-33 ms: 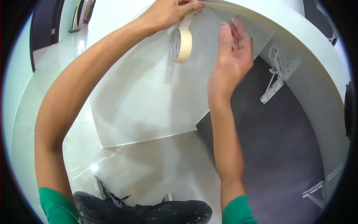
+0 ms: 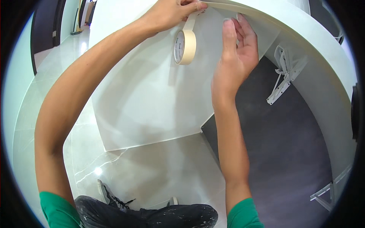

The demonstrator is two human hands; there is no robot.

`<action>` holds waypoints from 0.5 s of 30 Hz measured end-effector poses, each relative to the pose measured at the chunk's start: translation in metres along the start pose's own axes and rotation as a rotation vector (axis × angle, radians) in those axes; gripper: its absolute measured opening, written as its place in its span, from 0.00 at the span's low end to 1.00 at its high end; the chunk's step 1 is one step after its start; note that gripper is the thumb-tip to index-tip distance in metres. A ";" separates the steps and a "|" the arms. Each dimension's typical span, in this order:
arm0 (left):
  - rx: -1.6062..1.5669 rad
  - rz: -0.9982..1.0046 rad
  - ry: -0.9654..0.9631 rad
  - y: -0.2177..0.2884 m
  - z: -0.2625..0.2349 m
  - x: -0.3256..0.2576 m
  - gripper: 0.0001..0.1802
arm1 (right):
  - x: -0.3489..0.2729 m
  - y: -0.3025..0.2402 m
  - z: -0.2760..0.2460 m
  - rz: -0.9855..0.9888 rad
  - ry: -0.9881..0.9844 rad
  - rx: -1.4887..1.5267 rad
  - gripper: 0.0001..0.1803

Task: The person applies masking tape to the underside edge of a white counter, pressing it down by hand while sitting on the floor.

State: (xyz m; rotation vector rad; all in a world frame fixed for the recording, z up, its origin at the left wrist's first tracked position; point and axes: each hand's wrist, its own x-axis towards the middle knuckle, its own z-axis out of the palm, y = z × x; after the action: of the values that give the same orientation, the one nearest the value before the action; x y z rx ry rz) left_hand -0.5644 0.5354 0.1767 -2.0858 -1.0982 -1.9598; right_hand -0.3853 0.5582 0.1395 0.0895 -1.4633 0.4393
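Note:
At the top of the head view, my left hand (image 2: pixel 171 15) pinches masking tape at the edge of a white surface. From those fingers a short strip runs down to the cream roll of masking tape (image 2: pixel 189 47), which hangs free. Along the edge, a pale band (image 2: pixel 243 8) that looks like tape stretches rightward from the pinch. My right hand (image 2: pixel 236 62) is raised just below that band, thumb and fingers apart, holding nothing. Its fingertips are close to the edge; whether they touch it I cannot tell.
A white panel (image 2: pixel 152 106) lies below the roll. To the right, a white folding bracket (image 2: pixel 283 76) is fixed inside the curved side, above a dark grey surface (image 2: pixel 281 152). Another bracket (image 2: pixel 323 195) is at lower right. Glossy tiled floor (image 2: pixel 152 173) shows around my legs.

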 end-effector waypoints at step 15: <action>0.197 0.028 -0.023 0.023 -0.020 -0.003 0.15 | 0.023 0.009 0.029 0.097 0.141 0.119 0.07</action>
State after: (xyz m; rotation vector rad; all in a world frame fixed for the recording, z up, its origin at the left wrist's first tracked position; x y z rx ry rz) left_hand -0.5684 0.5067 0.1873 -2.0138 -1.2053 -1.7405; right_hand -0.4149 0.5628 0.1631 0.0808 -1.3061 0.6000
